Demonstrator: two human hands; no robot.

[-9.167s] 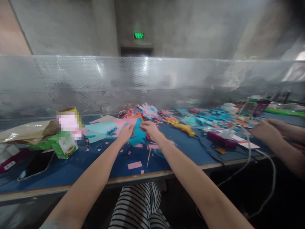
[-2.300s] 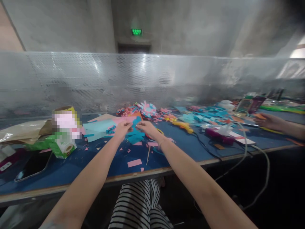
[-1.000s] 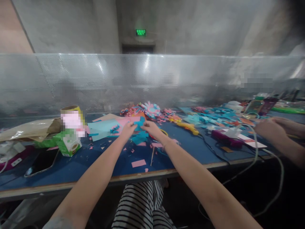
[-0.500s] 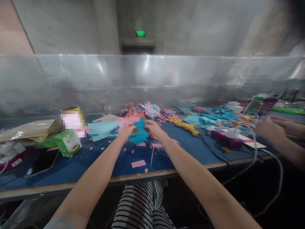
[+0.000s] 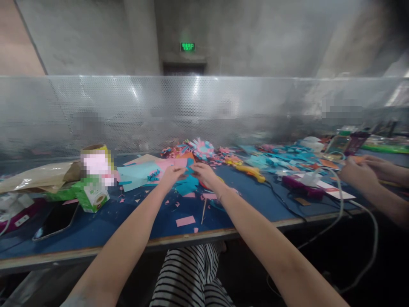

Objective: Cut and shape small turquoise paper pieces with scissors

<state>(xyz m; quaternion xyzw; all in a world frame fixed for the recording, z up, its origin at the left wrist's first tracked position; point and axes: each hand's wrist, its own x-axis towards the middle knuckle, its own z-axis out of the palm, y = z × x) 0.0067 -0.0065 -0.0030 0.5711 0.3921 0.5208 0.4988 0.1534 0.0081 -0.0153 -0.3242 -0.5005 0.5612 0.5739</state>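
My left hand and my right hand are close together over the middle of the table, fingertips pinched. Between them is a small piece of blue paper, partly hidden by the fingers. Just beneath lies another blue paper piece. Light blue sheets and a pink sheet lie to the left and behind the hands. Small dark blue curled paper bits rest on the sheets. Behind the hands is a pink and blue paper flower.
A yellow glue gun with a black cord lies to the right, near a purple power strip and a white cable. A phone and green box are left. Another person's hands work at far right.
The blue paper between my fingers shows less of its surface now, and my fingertips are nearer each other. At far right, the other person's hands now show an orange piece.
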